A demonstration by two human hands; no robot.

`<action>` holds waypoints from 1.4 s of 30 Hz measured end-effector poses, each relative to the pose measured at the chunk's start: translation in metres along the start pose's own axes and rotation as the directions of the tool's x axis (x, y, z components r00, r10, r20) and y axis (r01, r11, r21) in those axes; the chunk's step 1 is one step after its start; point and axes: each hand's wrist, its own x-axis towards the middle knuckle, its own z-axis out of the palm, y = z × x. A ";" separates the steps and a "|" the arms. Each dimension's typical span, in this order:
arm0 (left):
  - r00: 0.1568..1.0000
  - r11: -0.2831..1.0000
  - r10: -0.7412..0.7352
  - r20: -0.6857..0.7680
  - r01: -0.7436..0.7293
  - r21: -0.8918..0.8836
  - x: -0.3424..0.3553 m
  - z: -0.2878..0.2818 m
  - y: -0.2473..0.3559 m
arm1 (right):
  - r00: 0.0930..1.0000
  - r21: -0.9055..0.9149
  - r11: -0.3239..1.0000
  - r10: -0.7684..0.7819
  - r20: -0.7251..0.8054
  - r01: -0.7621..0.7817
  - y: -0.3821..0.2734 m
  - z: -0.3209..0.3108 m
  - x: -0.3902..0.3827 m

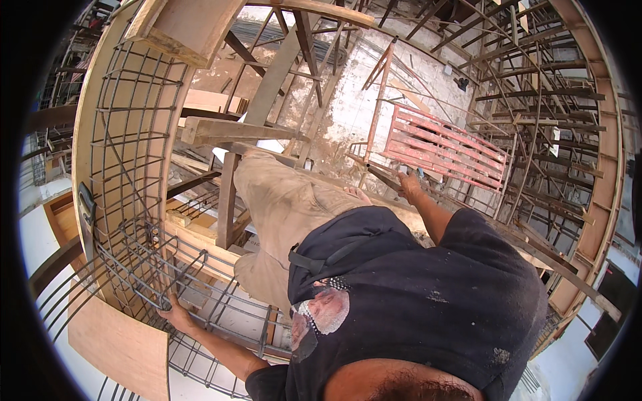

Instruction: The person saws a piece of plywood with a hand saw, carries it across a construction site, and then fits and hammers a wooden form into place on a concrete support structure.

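Note:
At the lower left, my left hand (175,315) grips the bars of a steel rebar cage (221,329), its fingers partly hidden among them. My right hand (410,186) is held out on the far side of my body, fingers curled. Something small and grey shows by its fingertips, too small to name. Beyond that hand lies a red slatted metal platform (445,144). Another part of the rebar cage (134,127) runs upward between plywood form boards (100,100). What looks like a handsaw with a dark handle (87,204) rests on the board's edge.
My legs (287,194) straddle timber beams and a wooden post (227,200). A loose plywood sheet (120,344) lies at lower left near protruding bars. Wooden props and braces (535,127) crowd the right side. Far below is a pale, stained floor (354,87).

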 end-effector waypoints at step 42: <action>1.000 0.980 0.014 -0.003 -0.014 -0.197 -0.002 0.004 0.001 | 0.964 0.168 0.965 0.224 -0.146 -0.199 0.047 -0.069 0.061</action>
